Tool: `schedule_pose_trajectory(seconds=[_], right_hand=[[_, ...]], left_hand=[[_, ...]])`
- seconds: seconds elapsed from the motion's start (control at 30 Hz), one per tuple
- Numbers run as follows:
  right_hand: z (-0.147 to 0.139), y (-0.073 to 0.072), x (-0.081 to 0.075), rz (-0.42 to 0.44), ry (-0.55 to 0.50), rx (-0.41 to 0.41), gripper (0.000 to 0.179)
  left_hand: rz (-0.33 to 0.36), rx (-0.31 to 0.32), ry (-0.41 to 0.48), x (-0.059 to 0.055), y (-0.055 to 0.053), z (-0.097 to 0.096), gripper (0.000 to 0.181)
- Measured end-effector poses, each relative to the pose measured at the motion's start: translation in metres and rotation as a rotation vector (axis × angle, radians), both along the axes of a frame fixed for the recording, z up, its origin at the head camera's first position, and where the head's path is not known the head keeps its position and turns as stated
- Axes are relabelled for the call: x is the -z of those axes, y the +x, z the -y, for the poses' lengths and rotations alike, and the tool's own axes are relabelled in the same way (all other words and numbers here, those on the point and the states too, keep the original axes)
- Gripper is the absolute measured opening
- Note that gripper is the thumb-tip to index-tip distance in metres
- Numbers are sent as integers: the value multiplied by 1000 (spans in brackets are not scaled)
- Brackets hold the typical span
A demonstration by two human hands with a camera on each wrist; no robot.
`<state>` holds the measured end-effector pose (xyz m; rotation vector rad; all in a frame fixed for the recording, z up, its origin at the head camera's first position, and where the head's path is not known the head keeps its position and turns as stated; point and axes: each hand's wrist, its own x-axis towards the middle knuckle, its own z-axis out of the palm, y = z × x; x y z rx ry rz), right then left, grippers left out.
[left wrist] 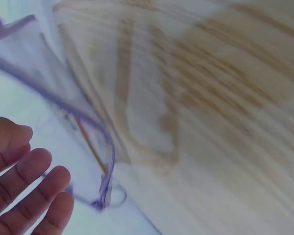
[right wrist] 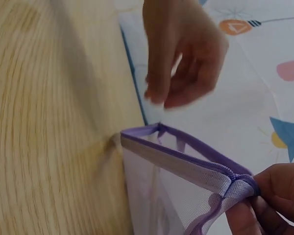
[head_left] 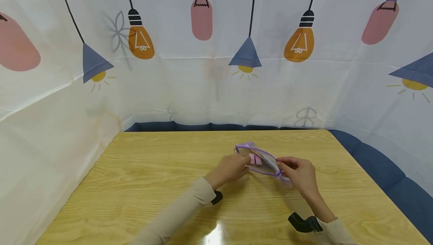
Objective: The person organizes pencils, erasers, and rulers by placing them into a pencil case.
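Note:
A see-through mesh zip pouch [head_left: 260,149] with purple edging stands on the table, its mouth spread wide. My right hand [head_left: 301,173] pinches the zip end at one corner; in the right wrist view thumb and fingers [right wrist: 279,188] grip that purple corner. Over the pouch's other end hovers my left hand [head_left: 231,167], fingers loosely bent. The left wrist view has nothing between those fingers [left wrist: 34,181]. Inside the pouch show a pink block-like item [head_left: 255,159], a flat white piece [head_left: 270,161] and a thin orange-brown stick [left wrist: 90,147].
The pouch stands on a light wood-grain table [head_left: 162,162]. Behind it hangs a white curtain [head_left: 209,79] printed with lamps. Dark blue padding [head_left: 379,162] runs along the far and right table edges. Black straps circle both wrists.

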<state>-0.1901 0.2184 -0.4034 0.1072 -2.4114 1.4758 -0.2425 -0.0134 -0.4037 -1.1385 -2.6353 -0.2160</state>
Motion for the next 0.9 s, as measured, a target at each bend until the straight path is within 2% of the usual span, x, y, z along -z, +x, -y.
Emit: schedule_pose_trajectory(seconds=[0.07, 0.23, 0.5, 0.67, 0.8, 0.9], right_hand=[[-4, -3, 0, -17, 44, -10, 17], [-14, -11, -1, -45, 140, -24, 16], [-23, -18, 4, -121, 271, -79, 10], [-27, -20, 10, -247, 379, -116, 11], [-29, -21, 14, -378, 448, -177, 17], [-30, -21, 16, -446, 496, -238, 20]], left_hand=[[13, -1, 33, -4, 3, 12, 6], [-17, 20, 138, -9, 11, 41, 6], [-62, 22, 202, -9, 26, 76, 6], [-76, 16, 224, -12, 33, 93, 9], [-74, -22, 229, -12, 36, 108, 10], [-65, -52, 240, -11, 37, 119, 11]])
